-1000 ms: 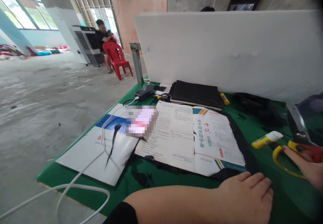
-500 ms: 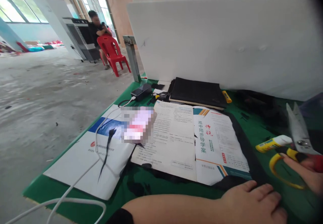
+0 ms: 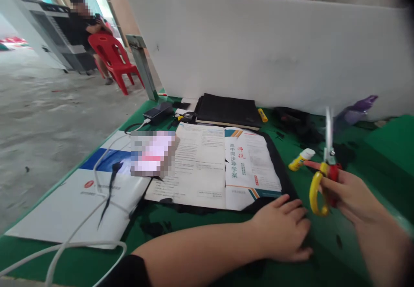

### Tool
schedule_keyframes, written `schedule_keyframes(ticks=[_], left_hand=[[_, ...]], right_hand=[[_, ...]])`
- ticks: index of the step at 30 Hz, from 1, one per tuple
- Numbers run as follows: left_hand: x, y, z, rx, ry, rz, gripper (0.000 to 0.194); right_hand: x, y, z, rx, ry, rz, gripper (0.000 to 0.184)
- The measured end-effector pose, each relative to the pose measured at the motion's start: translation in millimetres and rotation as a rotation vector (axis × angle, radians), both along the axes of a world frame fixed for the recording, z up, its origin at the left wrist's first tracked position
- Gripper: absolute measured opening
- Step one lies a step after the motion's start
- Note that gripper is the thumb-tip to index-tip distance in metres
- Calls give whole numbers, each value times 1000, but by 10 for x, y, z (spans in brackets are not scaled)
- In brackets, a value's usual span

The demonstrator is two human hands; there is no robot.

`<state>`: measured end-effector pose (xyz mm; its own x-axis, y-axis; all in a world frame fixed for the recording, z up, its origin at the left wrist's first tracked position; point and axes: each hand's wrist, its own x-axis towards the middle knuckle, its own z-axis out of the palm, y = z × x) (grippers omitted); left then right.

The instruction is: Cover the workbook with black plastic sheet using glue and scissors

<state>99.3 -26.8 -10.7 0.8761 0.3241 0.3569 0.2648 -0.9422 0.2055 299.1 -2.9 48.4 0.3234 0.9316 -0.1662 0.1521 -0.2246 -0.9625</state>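
Note:
My right hand [image 3: 355, 194] grips scissors [image 3: 329, 149] with one yellow and one red handle, raised above the table, blades pointing up and away. My left hand [image 3: 283, 229] lies palm down, fingers spread, at the lower right corner of a spread book cover. That cover has a printed page [image 3: 197, 166] on its left and a white panel with coloured stripes [image 3: 254, 162] on its right. Black sheet material [image 3: 278, 162] shows as a ragged border around it. A yellow glue stick [image 3: 300, 160] with a white cap lies just left of the scissors.
A lit phone [image 3: 153, 153] rests partly on a white and blue booklet [image 3: 74, 205]. A white cable [image 3: 87, 244] crosses the left side. Behind are a black book [image 3: 228, 110], a black box [image 3: 158, 112] and a white board [image 3: 258, 50]. A person sits on a red chair [image 3: 113, 58].
The view has shifted to the right. My right hand has come further into view, with the scissors turned more edge-on. My left hand stays by the cover's corner.

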Motion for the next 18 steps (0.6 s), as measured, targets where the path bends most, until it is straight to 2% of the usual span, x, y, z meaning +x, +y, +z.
schedule_keyframes(ticks=[2,5,8,10,13,18], left_hand=[[1,3,13,-22,-82,50,47],[-11,-14,46,-81,-173,132,41],[-29,-72,99,-204,-246,149,45],[-39,-126,140,-379,-298,129,43],[-49,-206,194,-622,-351,107,27],[-56,-329,223,-675,-374,73,24]], right_hand=[[-29,-55,46,-41,112,54,43],[-72,-156,46,-3,241,101,31],[-135,-258,8,-3,323,68,25],[-178,-319,-22,-40,337,48,28],[-207,-402,-63,-71,341,110,30],[-132,-543,-92,-84,243,222,33]])
